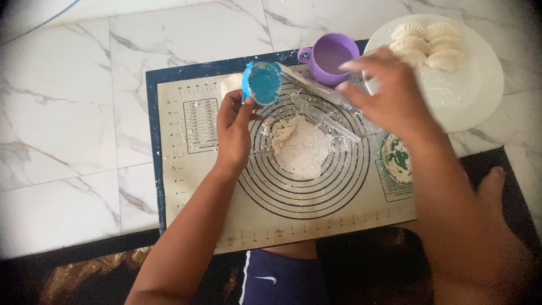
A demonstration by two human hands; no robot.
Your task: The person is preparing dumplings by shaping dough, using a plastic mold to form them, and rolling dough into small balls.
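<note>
My left hand (233,129) holds a small round blue dumpling press (262,83) tilted up above the beige baking mat (192,186). My right hand (387,93) hovers, blurred, fingers spread and holding nothing, between the purple cup (333,56) and the white plate (468,96). A floured round of dough (302,148) lies in the middle of the mat's printed rings. A clear rolling pin (324,93) lies slanted on the mat just under my right hand.
The white plate carries several folded dumplings (426,42) at the top right. A bowl of green filling (397,158) sits at the mat's right edge. A lump of dough (230,83) lies behind the press. The mat rests on a white marble floor (68,141); my foot (494,183) is at right.
</note>
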